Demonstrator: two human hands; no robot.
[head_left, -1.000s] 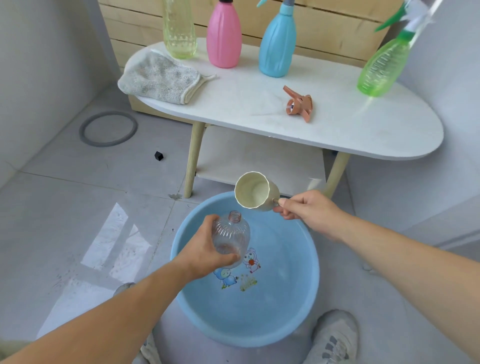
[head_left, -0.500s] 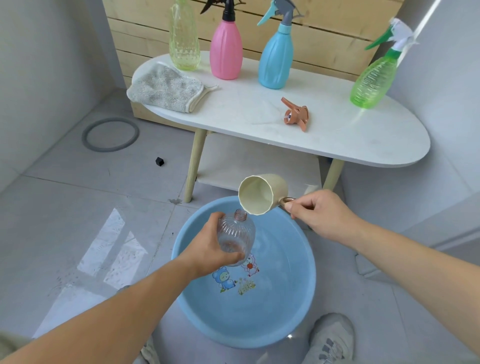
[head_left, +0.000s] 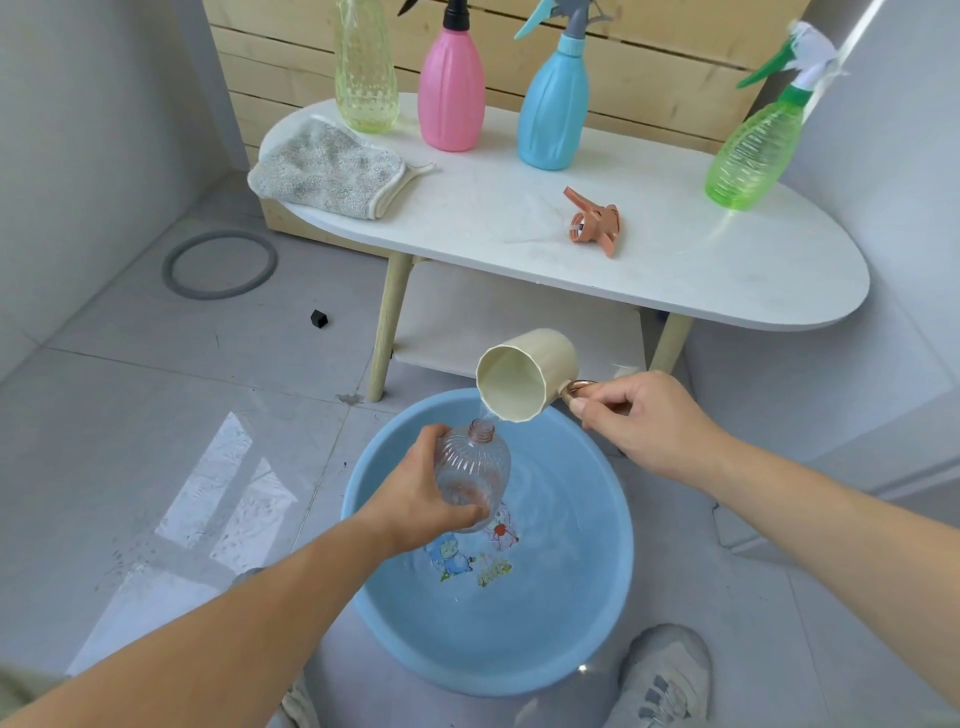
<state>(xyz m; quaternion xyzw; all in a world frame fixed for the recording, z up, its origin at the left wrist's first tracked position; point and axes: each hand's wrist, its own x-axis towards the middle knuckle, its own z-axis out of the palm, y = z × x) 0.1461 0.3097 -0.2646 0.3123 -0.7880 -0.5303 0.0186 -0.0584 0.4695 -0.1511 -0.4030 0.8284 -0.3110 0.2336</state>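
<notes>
My left hand (head_left: 415, 499) grips a clear ribbed bottle (head_left: 475, 470) with an open neck, held over a blue basin (head_left: 613, 597) of water on the floor. My right hand (head_left: 639, 421) holds the handle of a cream cup (head_left: 524, 376), tipped sideways with its mouth towards the left. A thin stream of water runs from the cup's rim down to the bottle's neck. An orange spray nozzle (head_left: 595, 221) lies loose on the white table (head_left: 727, 280).
On the table stand a yellow-green bottle (head_left: 363, 67), a pink spray bottle (head_left: 451, 83), a blue spray bottle (head_left: 556, 98) and a green spray bottle (head_left: 753, 140), beside a grey cloth (head_left: 324, 169). A grey ring (head_left: 221, 264) and a small black piece (head_left: 318, 318) lie on the floor. My shoes (head_left: 665, 680) flank the basin.
My right hand has raised and tipped the cup further, and water now pours towards the bottle's neck. The left hand keeps the bottle over the basin.
</notes>
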